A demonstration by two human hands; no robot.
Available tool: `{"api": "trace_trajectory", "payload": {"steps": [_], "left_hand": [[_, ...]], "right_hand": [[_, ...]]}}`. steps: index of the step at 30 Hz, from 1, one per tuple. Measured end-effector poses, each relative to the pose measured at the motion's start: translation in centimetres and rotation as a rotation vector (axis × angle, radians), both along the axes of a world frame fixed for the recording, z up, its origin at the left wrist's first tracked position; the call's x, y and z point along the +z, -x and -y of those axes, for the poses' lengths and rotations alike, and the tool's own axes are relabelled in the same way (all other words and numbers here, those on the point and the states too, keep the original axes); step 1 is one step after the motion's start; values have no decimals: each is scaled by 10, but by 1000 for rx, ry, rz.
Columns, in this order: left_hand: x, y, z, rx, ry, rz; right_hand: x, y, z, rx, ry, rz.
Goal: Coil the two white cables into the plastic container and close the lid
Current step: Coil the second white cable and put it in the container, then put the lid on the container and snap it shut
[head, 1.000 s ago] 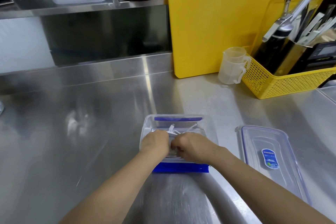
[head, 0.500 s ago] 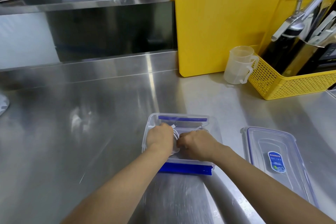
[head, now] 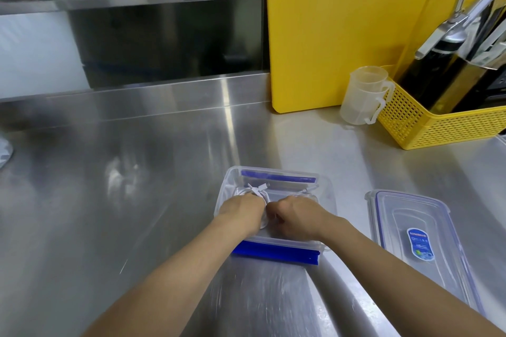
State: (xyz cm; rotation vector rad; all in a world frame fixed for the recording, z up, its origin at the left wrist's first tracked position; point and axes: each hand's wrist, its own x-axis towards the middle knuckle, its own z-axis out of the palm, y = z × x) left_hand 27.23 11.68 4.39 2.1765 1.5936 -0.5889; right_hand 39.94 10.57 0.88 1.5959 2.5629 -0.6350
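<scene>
Change since a second ago: both your hands have stayed inside the plastic container (head: pixel 325 189), and a white plug end with coiled loops now shows more clearly above your left knuckles. I judge the coiling is nearly done and the lid step is next.

Left to right:

- Steel counter (head: pixel 109 200): brushed, reflective, smeared highlights, flat.
- Left hand (head: pixel 242 212): knuckles up, curled down into the container's left half, pressing on or gripping the white cables (head: pixel 258 190). The fingers are hidden, so I cannot tell whether they actually close on the cable.
- Cables: thin, smooth, flexible, round loops lying on the container floor; one plug points right near the far wall. A second plug end (head: pixel 310 188) shows towards the right far corner.
- Right hand (head: pixel 297 216): clenched fist in the container's right half, just beside the left. Whether it grips cable I cannot tell.
- Container: clear, rigid, rectangular, rounded corners, a blue latch flap (head: pixel 273 250) folded out on the near side and another blue strip on the far side.
- Lid (head: pixel 405 227): clear plastic with blue seal line and a blue label, lying flat on the counter to the right, apart from the container, not yet fitted.
- Behind, well apart: yellow cutting board (head: pixel 356 30) upright, translucent measuring cups (head: pixel 361 96), yellow perforated basket (head: pixel 438 128).
</scene>
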Motion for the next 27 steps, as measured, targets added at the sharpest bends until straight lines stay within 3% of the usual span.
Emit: {"api": "trace_trajectory", "payload": {"steps": [8,13,15,18,20,24,27], "left_hand": [[-1,5,-4,-49,28,-4],[25,-2,3,0,-102,199],[46,-19,11,60,-197,383],[67,-62,29,46,-318,676],[64,-93,40,19,-323,773],[26,-144,56,17,-199,712],[-6,-169,71,9,-101,658]], "right_hand": [[6,-2,2,-11,63,-25],[35,-17,9,-74,61,-36],[52,-35,16,-156,-28,-84],[75,-74,36,-328,-178,-198],[81,-106,52,-528,-270,-243],[61,-170,95,-981,-404,-182],[34,-201,131,-1213,-364,-118]]}}
